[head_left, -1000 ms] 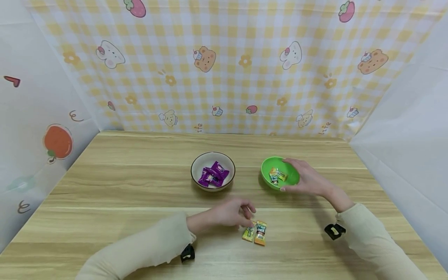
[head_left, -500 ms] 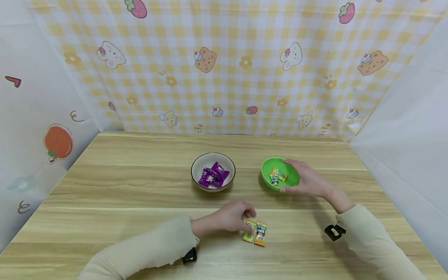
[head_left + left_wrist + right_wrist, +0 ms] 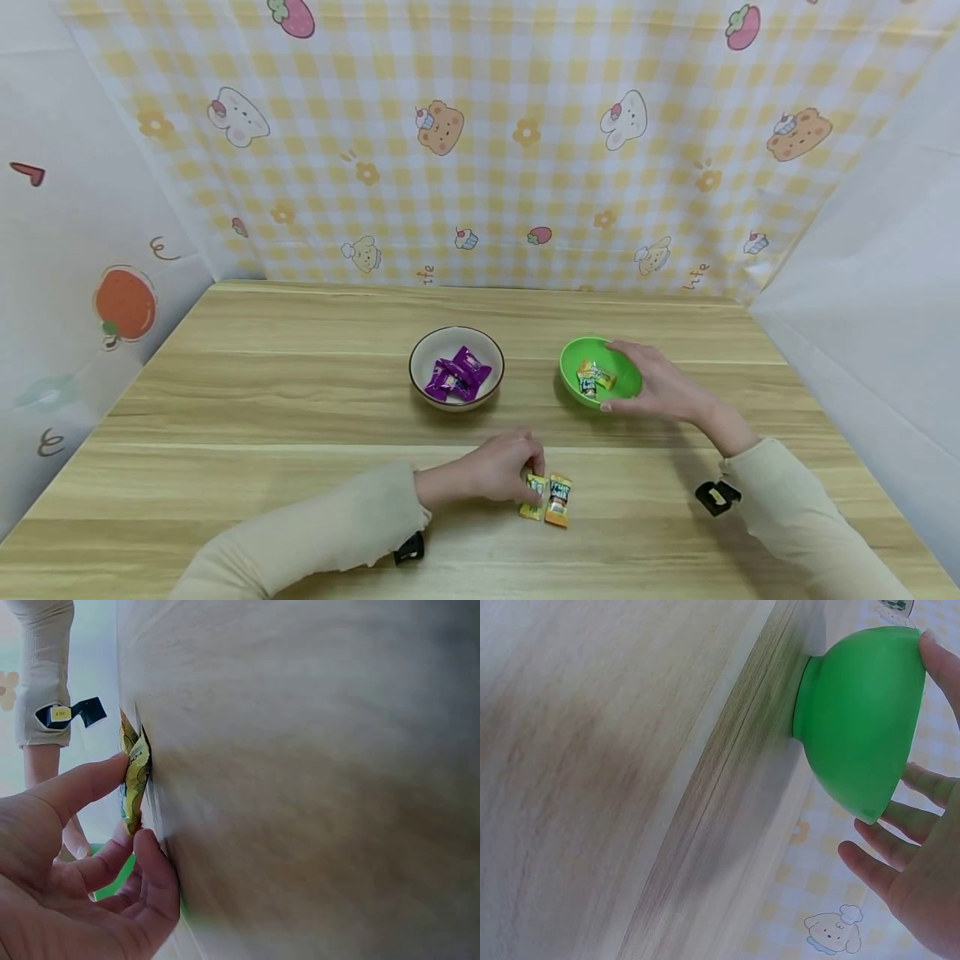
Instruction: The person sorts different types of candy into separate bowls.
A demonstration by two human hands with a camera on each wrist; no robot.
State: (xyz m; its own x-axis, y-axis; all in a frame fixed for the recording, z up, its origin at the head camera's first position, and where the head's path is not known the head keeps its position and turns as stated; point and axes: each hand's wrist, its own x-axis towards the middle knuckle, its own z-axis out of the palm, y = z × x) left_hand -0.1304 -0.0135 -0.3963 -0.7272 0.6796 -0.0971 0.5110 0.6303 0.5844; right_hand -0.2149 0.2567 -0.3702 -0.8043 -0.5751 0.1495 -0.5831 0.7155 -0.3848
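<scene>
My left hand (image 3: pixel 497 468) is over the table, with thumb and fingers at the two ends of a yellow-wrapped candy (image 3: pixel 137 780), pinching it close to the wood. Right beside it lies an orange-and-yellow candy (image 3: pixel 558 500) printed "Fruit balk". My right hand (image 3: pixel 656 385) holds the green bowl (image 3: pixel 862 720) by its rim, the thumb on the near side and fingers across the far side. The bowl stands upright on its base, with several small wrapped candies (image 3: pixel 588 383) inside.
To the left of the green bowl stands a cream bowl (image 3: pixel 418 373) with a dark rim, holding several purple-wrapped candies (image 3: pixel 459 373). A yellow checked cloth (image 3: pixel 495 200) hangs behind the wooden table (image 3: pixel 300 400), and white sheets flank both sides.
My left hand has shifted slightly right and toward me, its thumb and fingers closing on the yellow candy. The right hand and green bowl have stayed in place.
</scene>
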